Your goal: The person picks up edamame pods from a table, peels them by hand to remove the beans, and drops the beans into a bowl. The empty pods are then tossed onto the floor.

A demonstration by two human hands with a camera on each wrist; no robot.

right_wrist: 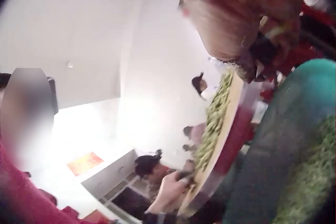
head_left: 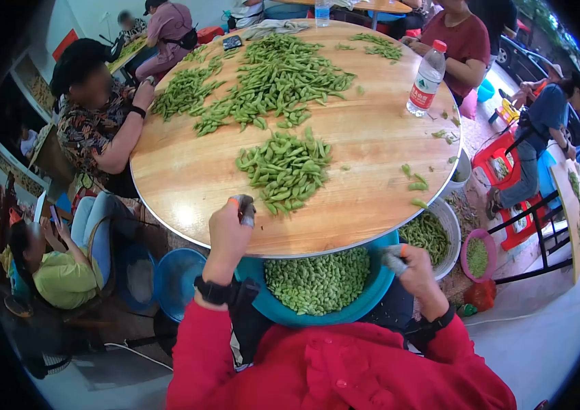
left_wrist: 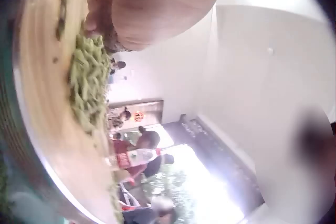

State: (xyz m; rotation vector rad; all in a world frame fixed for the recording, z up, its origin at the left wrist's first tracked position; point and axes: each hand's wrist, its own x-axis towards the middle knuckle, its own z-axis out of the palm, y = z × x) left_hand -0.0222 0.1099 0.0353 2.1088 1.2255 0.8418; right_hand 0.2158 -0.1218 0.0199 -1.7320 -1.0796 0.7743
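Observation:
In the head view, a small heap of green pods point(head_left: 284, 171) lies on the round wooden table point(head_left: 358, 171). Just in front of it, my left hand point(head_left: 231, 229) is over the table's near edge, its fingers curled and their tips covered in grey; whether it holds anything cannot be made out. To the right, my right hand point(head_left: 414, 270) is above the right rim of a teal basin point(head_left: 382, 256), fingers bent; its grip is unclear. Shelled beans point(head_left: 317, 280) fill the basin's bottom. In the right wrist view, the right hand point(right_wrist: 247, 19) is beside the basin point(right_wrist: 310, 85).
A larger pod pile point(head_left: 276, 82) covers the table's far part. A water bottle point(head_left: 426, 80) stands at the right. A white basket point(head_left: 448, 236) of pods and a pink basin point(head_left: 479, 256) sit on the floor at right, blue basins point(head_left: 179, 277) at left. Several people sit around.

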